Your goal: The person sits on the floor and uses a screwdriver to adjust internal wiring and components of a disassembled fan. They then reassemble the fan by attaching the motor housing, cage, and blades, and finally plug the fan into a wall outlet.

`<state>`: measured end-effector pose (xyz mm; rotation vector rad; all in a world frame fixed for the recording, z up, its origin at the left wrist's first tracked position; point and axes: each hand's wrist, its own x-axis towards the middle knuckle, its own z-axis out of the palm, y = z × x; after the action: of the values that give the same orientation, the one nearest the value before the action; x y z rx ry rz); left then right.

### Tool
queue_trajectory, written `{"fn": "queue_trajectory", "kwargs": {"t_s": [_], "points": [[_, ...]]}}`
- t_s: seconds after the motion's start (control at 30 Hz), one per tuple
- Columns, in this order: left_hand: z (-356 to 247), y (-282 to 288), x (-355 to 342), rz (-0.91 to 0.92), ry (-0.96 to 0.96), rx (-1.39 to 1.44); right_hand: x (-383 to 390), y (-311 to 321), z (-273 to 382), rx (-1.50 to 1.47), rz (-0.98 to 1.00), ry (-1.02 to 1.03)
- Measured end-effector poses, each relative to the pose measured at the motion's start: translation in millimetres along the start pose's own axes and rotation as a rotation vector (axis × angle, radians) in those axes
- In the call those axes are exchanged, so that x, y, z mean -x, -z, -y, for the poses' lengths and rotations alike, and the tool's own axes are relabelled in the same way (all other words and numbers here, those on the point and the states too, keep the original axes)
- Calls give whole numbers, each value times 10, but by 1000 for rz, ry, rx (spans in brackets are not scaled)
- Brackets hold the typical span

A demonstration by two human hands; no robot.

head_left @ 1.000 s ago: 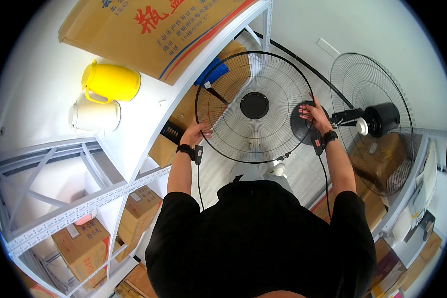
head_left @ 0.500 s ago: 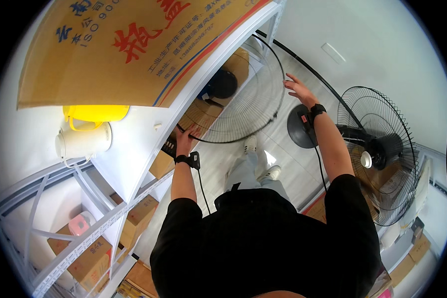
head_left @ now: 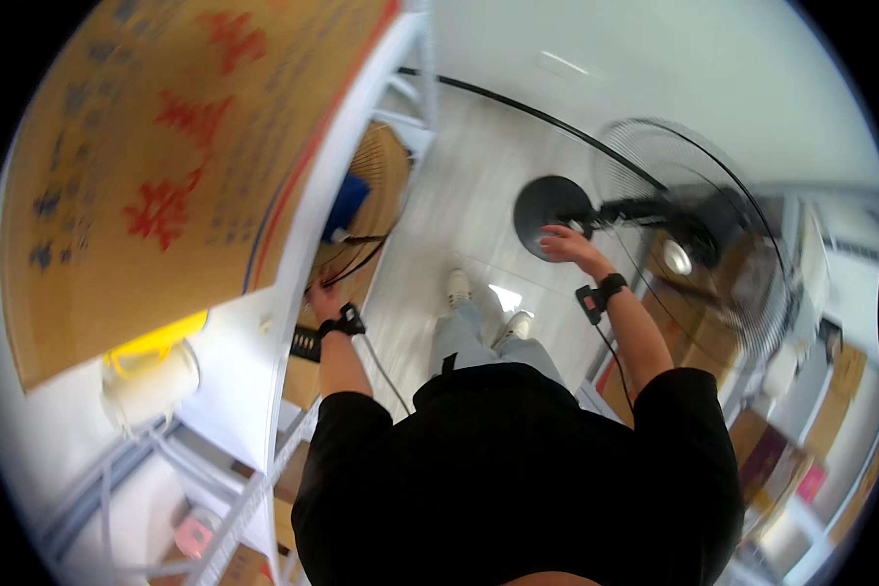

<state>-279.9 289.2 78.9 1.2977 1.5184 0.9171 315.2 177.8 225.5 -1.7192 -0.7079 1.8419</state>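
Note:
My left hand (head_left: 327, 296) is at the lower shelf opening, fingers closed on the black rim of a round wire fan grille (head_left: 365, 260). The grille stands tilted nearly edge-on, partly inside the shelf, its thin wires blurred over brown cardboard. Behind it a dark blue thing (head_left: 348, 207) shows only in part. My right hand (head_left: 573, 249) hovers empty with fingers stretched out, over the edge of the round black base (head_left: 542, 217) of a standing fan. That fan's wire cage (head_left: 762, 234) leans to the right, a white knob (head_left: 676, 258) at its middle.
A large cardboard box (head_left: 156, 176) lies on the white shelf at the left, beside a cream kettle (head_left: 156, 381) and a yellow container (head_left: 156, 342). A black pipe (head_left: 527, 109) runs along the wall. Cardboard boxes (head_left: 669, 337) stand at the right.
The grille has swung left toward the shelf and turned nearly edge-on. My right hand has come away from its rim and down to the fan base. The whole view has turned.

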Motion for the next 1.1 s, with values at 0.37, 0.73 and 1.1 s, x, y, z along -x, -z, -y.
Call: {"fn": "queue_trajectory", "kwargs": {"t_s": [0.37, 0.73, 1.1], "points": [[-764, -124, 290, -415, 280, 166, 1419, 475, -1764, -357, -331, -48], [-2171, -1275, 781, -246, -32, -1396, 2574, 958, -1649, -502, -411, 233], [-4998, -3503, 583, 300, -918, -113, 2149, 540, -76, -532, -713, 574]]}}
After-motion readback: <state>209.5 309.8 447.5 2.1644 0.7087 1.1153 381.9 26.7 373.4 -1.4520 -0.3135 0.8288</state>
